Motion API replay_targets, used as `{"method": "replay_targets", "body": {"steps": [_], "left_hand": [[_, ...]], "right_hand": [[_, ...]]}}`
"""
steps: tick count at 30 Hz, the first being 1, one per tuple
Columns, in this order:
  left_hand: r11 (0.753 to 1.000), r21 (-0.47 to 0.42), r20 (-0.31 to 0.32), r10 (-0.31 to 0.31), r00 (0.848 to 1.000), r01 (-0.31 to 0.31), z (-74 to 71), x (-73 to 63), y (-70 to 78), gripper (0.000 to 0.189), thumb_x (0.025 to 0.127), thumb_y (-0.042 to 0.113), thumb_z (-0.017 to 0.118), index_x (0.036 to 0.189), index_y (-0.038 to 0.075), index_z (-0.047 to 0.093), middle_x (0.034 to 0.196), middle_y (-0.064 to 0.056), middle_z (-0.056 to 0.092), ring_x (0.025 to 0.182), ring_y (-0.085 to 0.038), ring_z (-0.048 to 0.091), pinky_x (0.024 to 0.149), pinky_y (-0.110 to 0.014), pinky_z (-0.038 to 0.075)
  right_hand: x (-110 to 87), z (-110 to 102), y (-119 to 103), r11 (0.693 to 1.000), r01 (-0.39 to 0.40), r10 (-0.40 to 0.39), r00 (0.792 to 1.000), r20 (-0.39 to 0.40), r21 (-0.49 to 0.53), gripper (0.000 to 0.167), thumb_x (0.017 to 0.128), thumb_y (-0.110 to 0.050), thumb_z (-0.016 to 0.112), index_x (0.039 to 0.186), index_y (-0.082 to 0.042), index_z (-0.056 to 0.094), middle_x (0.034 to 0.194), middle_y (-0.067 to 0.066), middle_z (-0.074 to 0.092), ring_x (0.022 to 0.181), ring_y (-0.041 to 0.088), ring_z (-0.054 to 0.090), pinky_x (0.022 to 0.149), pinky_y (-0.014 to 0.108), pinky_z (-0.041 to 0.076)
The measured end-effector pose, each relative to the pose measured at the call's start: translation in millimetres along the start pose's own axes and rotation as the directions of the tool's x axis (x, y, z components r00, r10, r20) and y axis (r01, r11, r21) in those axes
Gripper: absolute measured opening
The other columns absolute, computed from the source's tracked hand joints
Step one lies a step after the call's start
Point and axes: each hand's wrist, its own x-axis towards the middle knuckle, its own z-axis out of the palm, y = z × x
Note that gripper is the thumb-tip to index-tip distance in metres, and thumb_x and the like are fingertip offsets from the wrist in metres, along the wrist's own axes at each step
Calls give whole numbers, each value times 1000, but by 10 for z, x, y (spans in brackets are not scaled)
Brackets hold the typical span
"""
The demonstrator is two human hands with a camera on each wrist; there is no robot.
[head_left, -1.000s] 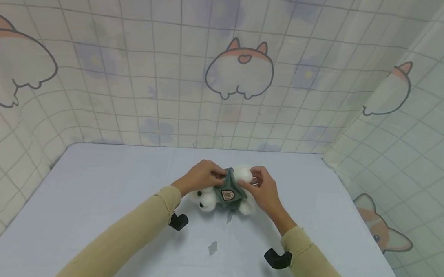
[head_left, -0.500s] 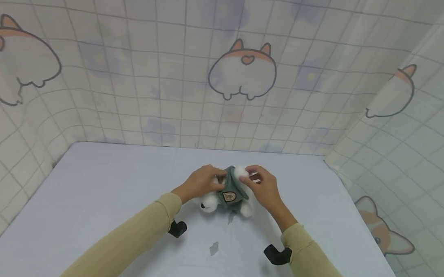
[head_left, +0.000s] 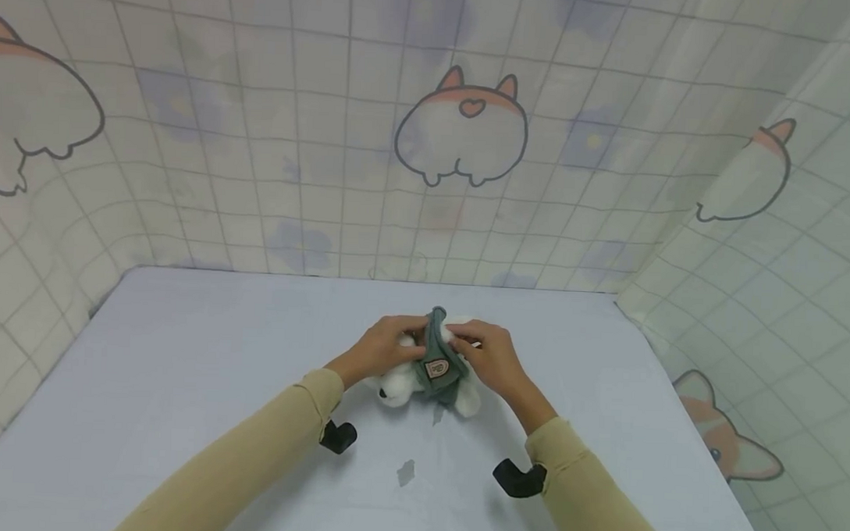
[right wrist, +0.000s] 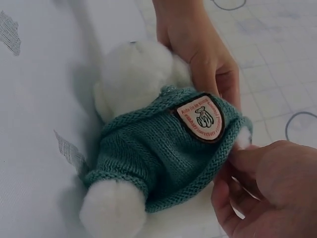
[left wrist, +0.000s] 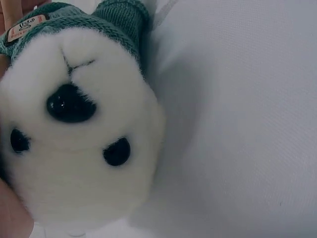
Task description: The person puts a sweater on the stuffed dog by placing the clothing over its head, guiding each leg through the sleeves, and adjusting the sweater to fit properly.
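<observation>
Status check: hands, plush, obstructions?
Left hand grips green sweater; right hand pinches at its edge. White plush on table, wearing the sweater. No obstruction visible.

Toy (head_left: 438, 371) lying on table (head_left: 239, 345), left hand (head_left: 382, 348) holding at ten o'clock, right hand (head_left: 493, 359) at two, backdrop (head_left: 330, 168) hanging at twelve

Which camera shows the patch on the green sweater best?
The right wrist view: the patch is large and whole there. The head view shows it whole but small; the left wrist view, steeply slanted near the upper left corner.
</observation>
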Motion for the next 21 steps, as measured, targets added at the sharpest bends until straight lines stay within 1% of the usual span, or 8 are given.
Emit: {"method": "replay_targets", "body": {"steps": [1,4,6,8,11,14,18,21], "left_hand": [[1000,-2,1,-9,1000,9,-5,-3,10,43,89,18,70,131,13,61,102,1,69,99,-13,62,94,-37,50],[999,2,-3,-48,999,48,-17,-4,37,46,88,18,71,132,13,60,117,-4,69,112,-20,62,101,-40,48],[998,13,-6,-66,998,66,-22,-1,51,47,88,20,71,132,13,60,126,-7,66,118,-23,60,104,-42,46],[996,28,-1,-87,996,87,-19,10,56,44,87,22,72,129,13,63,129,-7,64,118,-23,61,102,-41,48],[994,49,6,-94,996,94,-11,23,60,39,85,23,74,123,14,67,123,-6,68,106,-20,64,91,-38,53],[992,69,17,-103,995,102,1,36,57,34,84,23,73,117,16,68,115,-3,70,94,-15,63,82,-34,53],[988,83,32,-130,991,127,3,39,51,33,86,25,71,116,17,63,111,-2,68,90,-14,61,78,-33,52],[987,86,52,-141,989,136,5,49,45,32,86,27,70,114,19,59,105,0,67,86,-14,60,74,-32,51]], "right_hand": [[6,10,-7,1000,10,-10,1000,-4,-5,25,91,-11,65,115,-7,71,102,10,73,87,23,69,72,27,57],[38,48,-27,999,21,-22,1000,-22,-45,22,90,-9,66,110,-8,73,102,8,74,85,21,69,71,27,57],[66,75,-67,998,8,-10,1000,-27,-60,18,89,-8,68,106,-7,75,100,8,74,85,21,69,72,28,57],[94,105,-114,998,-15,14,1000,-17,-58,15,88,-8,69,101,-6,75,98,8,74,86,21,69,73,29,57],[116,141,-182,997,-59,59,998,0,-42,11,88,-8,69,96,-5,74,96,9,74,88,22,69,76,30,57],[108,157,-194,995,-88,89,996,4,-45,12,89,-9,68,99,-5,74,98,9,74,88,21,69,76,30,57],[64,131,-174,994,-105,106,994,25,-20,20,94,-14,61,110,-7,72,107,10,72,89,22,68,71,30,56],[23,90,-163,993,-115,114,992,52,18,23,97,-21,58,113,-9,69,110,9,70,92,22,66,72,32,56]]}}
